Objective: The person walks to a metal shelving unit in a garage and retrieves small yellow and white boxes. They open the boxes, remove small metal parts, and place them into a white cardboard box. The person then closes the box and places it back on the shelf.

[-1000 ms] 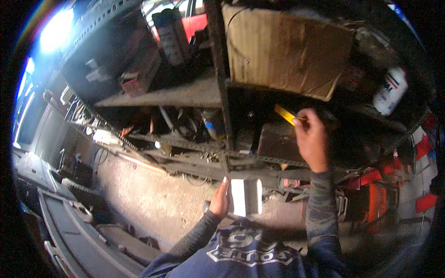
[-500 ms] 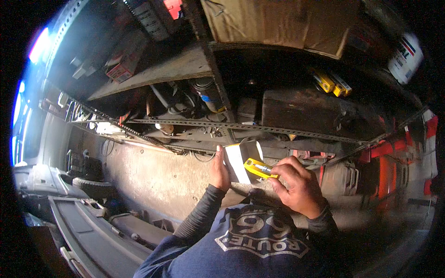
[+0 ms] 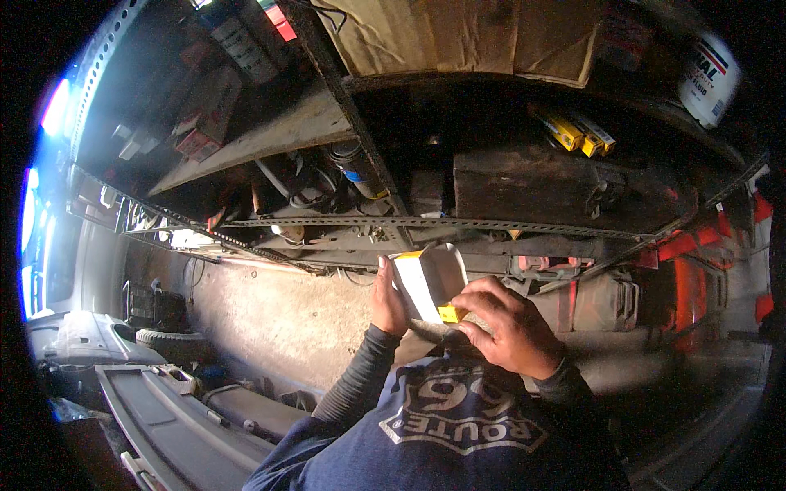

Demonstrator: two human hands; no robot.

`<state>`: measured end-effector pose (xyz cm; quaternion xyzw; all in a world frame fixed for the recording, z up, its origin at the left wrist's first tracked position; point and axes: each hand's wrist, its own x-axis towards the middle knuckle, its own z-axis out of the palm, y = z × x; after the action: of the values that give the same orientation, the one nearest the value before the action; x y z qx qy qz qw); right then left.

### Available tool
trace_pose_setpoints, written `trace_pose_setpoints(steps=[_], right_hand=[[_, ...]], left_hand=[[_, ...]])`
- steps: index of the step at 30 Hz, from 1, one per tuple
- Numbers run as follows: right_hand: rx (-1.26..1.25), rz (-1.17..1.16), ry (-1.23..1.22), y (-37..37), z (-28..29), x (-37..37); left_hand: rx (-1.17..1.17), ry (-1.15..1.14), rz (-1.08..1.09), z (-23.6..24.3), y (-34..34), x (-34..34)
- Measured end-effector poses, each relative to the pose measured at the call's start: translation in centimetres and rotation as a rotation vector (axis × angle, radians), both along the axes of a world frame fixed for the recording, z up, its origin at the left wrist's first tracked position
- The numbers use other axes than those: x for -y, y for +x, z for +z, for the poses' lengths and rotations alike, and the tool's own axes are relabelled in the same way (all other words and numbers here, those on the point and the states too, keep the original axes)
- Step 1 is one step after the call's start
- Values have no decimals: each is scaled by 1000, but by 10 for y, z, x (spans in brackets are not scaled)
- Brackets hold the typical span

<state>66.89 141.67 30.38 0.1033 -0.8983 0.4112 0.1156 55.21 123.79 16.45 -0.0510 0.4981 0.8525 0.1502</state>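
- From afar I see a dim shelf [image 3: 262,155] of rough board and perforated metal;
- the right hand [image 3: 516,327] pinches a small yellow box [image 3: 449,314] at the lower edge of the white carton [image 3: 416,288]; only its end shows, its long face visible earlier;
- the left hand [image 3: 388,301] grasps that smooth, angular carton;
- beyond, creased brown cardboard [image 3: 458,37].

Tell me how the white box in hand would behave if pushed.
The white box looks like thin card, so it would probably flex if squeezed. Its flat sides suggest sliding rather than rolling. The left hand holds it along one side, so it's likely light.
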Motion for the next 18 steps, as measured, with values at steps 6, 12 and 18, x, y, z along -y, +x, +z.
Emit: trace_pose_setpoints(steps=[6, 12, 18], right_hand=[[-21, 108, 75, -9, -7, 1], [-62, 28, 59, -9, -7, 2], [-165, -74, 71, -2, 8, -11]], left_hand=[[65, 93, -67, -6, 1, 7], [29, 50, -27, -6, -2, 10], [-82, -41, 5, 4, 4, 3]])
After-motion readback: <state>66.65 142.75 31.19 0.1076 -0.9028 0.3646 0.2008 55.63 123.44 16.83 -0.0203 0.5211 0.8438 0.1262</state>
